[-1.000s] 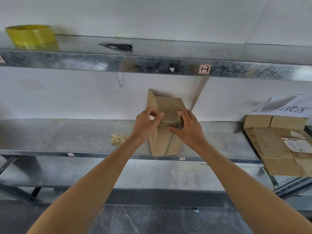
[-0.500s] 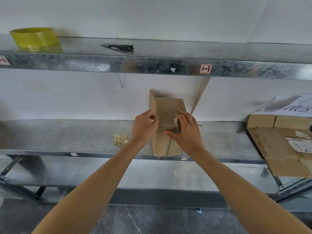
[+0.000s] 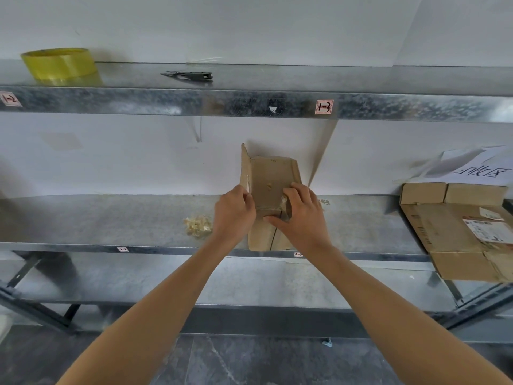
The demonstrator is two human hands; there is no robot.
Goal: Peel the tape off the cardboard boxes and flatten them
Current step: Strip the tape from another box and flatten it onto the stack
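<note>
A small brown cardboard box [image 3: 268, 179] stands on end on the middle metal shelf [image 3: 111, 218], its top flaps open. My left hand [image 3: 234, 215] grips the box's left edge with curled fingers. My right hand [image 3: 301, 218] holds the right side, its thumb pressed across the front where a strip of clear tape [image 3: 283, 201] lifts at the fold. A crumpled wad of peeled tape [image 3: 197, 225] lies on the shelf to the left of the box.
Flattened cardboard boxes [image 3: 455, 232] are stacked at the shelf's right end under a white paper sign [image 3: 480, 170]. On the upper shelf sit a yellow tape roll [image 3: 59, 63] and black scissors [image 3: 191, 76]. A lower shelf and dark floor are below.
My left hand has slid from the front of the box to its left edge. My right hand stays on the right side near the tape. The box has hardly moved.
</note>
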